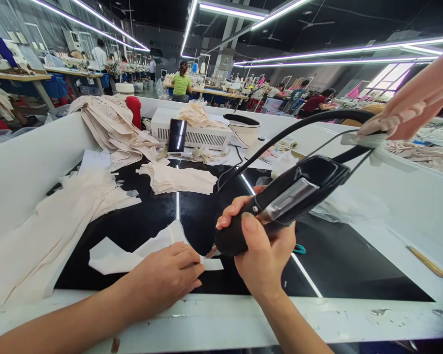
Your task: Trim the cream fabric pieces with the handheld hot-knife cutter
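A black handheld tool [288, 196] with a metal side plate hangs from a cord, and my right hand [266, 246] is wrapped round its rounded lower end. Its narrow metal tip points down left, right beside the fingertips of my left hand [170, 275]. Those fingers are pressed together on the right part of a white fabric piece [118, 255], which lies on the black board [354, 265]. A strip of the fabric shows to the right of the fingertips. Whether the tip touches the cloth is hard to tell.
Stacked cream pieces [180, 178] lie behind the fabric. Cream cloth [51, 221] covers the left side. At the back are a phone [177, 135], a white box [158, 123] and a round container [243, 129]. A black cable [276, 137] arches overhead; a teal item [299, 249] lies right.
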Motion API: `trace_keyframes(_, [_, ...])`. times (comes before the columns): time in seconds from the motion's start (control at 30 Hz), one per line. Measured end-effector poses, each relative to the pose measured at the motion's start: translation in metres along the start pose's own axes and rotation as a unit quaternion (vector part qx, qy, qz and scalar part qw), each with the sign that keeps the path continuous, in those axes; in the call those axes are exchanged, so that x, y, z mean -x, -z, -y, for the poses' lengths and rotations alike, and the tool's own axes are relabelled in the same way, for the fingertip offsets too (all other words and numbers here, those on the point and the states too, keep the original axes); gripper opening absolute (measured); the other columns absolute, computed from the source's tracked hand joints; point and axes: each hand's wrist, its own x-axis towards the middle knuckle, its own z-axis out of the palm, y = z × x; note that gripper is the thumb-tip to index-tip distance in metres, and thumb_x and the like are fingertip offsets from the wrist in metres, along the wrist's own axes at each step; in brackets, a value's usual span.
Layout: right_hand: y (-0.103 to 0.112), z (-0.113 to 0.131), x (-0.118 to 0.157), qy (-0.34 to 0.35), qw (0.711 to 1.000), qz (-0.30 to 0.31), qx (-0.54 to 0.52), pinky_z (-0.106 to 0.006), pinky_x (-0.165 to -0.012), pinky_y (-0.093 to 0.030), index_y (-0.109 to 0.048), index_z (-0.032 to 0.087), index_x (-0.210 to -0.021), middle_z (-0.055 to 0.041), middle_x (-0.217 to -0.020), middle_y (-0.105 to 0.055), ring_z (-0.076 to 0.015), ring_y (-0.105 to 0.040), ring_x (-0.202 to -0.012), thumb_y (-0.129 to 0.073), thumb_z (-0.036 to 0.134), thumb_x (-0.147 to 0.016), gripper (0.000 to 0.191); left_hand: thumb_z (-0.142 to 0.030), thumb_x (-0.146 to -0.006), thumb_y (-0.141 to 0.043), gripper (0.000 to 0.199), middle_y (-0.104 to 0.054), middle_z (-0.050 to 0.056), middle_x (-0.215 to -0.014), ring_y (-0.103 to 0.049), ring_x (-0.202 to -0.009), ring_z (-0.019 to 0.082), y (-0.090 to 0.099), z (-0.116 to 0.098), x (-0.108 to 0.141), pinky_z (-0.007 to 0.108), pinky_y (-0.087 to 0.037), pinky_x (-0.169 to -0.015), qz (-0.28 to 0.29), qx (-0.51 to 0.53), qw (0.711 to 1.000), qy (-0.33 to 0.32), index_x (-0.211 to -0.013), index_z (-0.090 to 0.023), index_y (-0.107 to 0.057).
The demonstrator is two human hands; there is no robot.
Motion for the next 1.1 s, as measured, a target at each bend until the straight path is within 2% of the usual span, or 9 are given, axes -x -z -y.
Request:
trace_keyframes(0.17, [0.009, 0.004, -0.004, 0.027, 0.999, -0.027, 0.0, -0.028, -0.055, -0.055, -0.058, 0.027, -0.114, 0.0046, -0.079, -0.064, -0.0124, -0.062, -0.058, -0.076, 0.032, -0.086, 0.034, -0.017, -0.104, -0.051, 0.012, -0.064, 0.008, -0.106, -0.061, -0.101, 0.023, 0.001, -0.001, 0.0, 0.034, -0.059, -0.087, 0.01, 0.006, 1.0, 0.006, -0.109, -0.014, -0.062])
trace_keyframes(0.33, [0.013, 0.001, -0.002, 0.031, 0.999, -0.024, -0.002, -0.028, -0.054, -0.055, -0.058, 0.027, -0.114, 0.0048, -0.078, -0.063, -0.0126, -0.061, -0.058, -0.077, 0.033, -0.085, 0.035, -0.016, -0.105, -0.049, 0.013, -0.063, 0.008, -0.108, -0.061, -0.101, 0.022, 0.001, 0.0, 0.002, 0.034, -0.059, -0.084, 0.019, 0.016, 1.0, 0.011, -0.108, -0.014, -0.062])
trace_keyframes(0.53, [0.012, 0.001, 0.0, 0.024, 0.999, -0.017, 0.014, -0.027, -0.057, -0.056, -0.059, 0.029, -0.114, 0.0043, -0.08, -0.065, -0.012, -0.062, -0.059, -0.074, 0.027, -0.088, 0.03, -0.017, -0.106, -0.048, 0.015, -0.064, 0.008, -0.108, -0.062, -0.102, 0.023, 0.003, 0.001, 0.002, 0.035, -0.06, -0.085, 0.022, 0.018, 0.999, 0.018, -0.108, -0.014, -0.062])
trace_keyframes(0.8, [0.007, 0.007, 0.008, 0.01, 0.999, -0.004, -0.043, -0.026, -0.055, -0.056, -0.059, 0.027, -0.116, 0.0034, -0.081, -0.065, -0.012, -0.062, -0.06, -0.078, 0.035, -0.086, 0.037, -0.018, -0.106, -0.047, 0.017, -0.066, 0.008, -0.109, -0.063, -0.103, 0.024, 0.005, 0.0, 0.0, 0.038, -0.061, -0.085, 0.031, 0.011, 0.999, 0.021, -0.11, -0.014, -0.063])
trace_keyframes(1.1, [0.006, 0.005, 0.012, 0.001, 1.0, 0.014, -0.028, -0.027, -0.057, -0.057, -0.06, 0.028, -0.117, 0.0032, -0.082, -0.066, -0.0123, -0.064, -0.061, -0.075, 0.029, -0.089, 0.032, -0.018, -0.106, -0.049, 0.016, -0.066, 0.009, -0.108, -0.063, -0.103, 0.024, 0.004, 0.0, 0.001, 0.037, -0.061, -0.086, 0.032, 0.012, 0.999, 0.018, -0.11, -0.013, -0.063])
